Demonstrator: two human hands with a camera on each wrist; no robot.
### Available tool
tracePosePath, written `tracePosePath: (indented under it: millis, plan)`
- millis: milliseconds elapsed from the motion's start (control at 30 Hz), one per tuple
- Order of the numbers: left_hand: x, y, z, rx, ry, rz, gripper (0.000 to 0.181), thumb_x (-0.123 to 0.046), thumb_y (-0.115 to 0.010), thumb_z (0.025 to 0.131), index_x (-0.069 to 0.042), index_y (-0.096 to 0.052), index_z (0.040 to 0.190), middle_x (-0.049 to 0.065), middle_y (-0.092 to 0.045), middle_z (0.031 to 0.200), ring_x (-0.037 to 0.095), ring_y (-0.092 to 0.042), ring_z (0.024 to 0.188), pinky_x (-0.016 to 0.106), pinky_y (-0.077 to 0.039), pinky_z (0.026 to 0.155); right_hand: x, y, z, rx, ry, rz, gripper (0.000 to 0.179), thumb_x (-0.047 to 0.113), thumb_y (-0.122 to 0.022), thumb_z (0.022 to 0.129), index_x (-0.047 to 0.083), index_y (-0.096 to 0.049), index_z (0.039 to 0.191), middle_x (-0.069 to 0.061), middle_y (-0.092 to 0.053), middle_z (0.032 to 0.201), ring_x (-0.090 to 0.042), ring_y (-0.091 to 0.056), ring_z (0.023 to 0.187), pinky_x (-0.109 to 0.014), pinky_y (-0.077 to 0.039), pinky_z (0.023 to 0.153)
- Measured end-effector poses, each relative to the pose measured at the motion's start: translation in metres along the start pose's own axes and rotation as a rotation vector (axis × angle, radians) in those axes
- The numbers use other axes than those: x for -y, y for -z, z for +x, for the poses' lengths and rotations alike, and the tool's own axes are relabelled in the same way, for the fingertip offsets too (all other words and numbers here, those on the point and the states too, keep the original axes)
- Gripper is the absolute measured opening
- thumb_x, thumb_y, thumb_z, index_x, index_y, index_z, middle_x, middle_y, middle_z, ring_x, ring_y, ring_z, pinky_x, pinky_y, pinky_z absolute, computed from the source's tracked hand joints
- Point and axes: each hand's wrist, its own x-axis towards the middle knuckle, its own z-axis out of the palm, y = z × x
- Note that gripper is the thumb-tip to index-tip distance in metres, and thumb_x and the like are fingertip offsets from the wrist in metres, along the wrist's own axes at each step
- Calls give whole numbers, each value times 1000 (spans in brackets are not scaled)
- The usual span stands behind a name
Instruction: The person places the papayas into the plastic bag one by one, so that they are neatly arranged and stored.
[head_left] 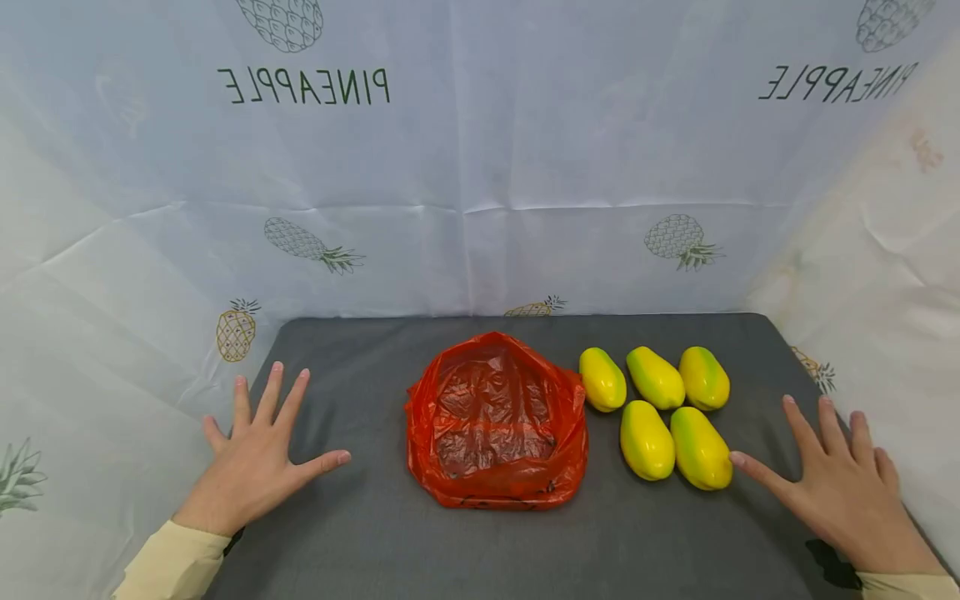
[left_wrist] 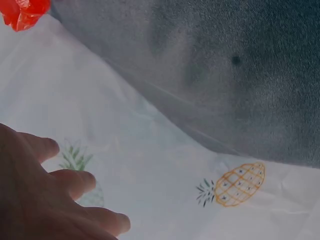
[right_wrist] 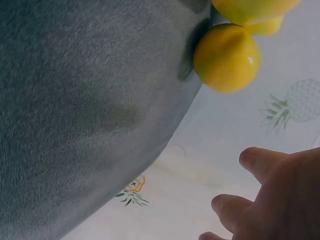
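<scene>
A red plastic bag (head_left: 495, 487) sits on the grey table with its mouth spread wide, and its inside shows. To its right lie several glossy yellow-green fruits, papaya-like in shape, among them a front right one (head_left: 701, 450) and a back left one (head_left: 602, 380). My left hand (head_left: 255, 462) is held left of the bag, fingers spread and holding nothing. On the far right, my right hand (head_left: 840, 483) is spread in the same way. Its thumb tip appears beside the front right fruit; whether they touch I cannot tell. A round yellow fruit end (right_wrist: 227, 57) shows in the right wrist view.
The grey table (head_left: 495, 550) has rounded back corners. White cloth (head_left: 480, 150) printed with pineapples hangs behind it and along both sides, close to each hand.
</scene>
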Motion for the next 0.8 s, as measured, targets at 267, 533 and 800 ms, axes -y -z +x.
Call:
tracePosePath:
  millis: [267, 533, 800]
  plan:
    - [-7, -8, 5, 34, -2, -72, 126, -81, -69, 87, -29, 5, 175, 10, 19, 182, 62, 18, 161, 100, -6, 102, 13, 5, 4, 45, 88, 53, 119, 77, -58, 97, 1, -5, 172, -51, 2, 166, -78, -11, 146, -91, -23, 102]
    - [-30, -18, 15, 46, -8, -145, 122, -82, -64, 89, -30, 6, 175, 7, 17, 182, 56, 16, 164, 96, -9, 108, 35, 6, 8, 169, 124, 64, 111, 79, -49, 100, 1, -15, 172, -49, -13, 166, -78, -32, 135, -85, -42, 85]
    - [-56, -34, 32, 77, 7, -266, 117, -84, -56, 94, -26, 6, 175, 16, 3, 183, 56, -19, 163, 83, -31, 117, 53, 5, 4, 158, 139, 110, 104, 78, -47, 102, -3, -33, 166, -47, -39, 155, -69, -45, 133, -82, -45, 90]
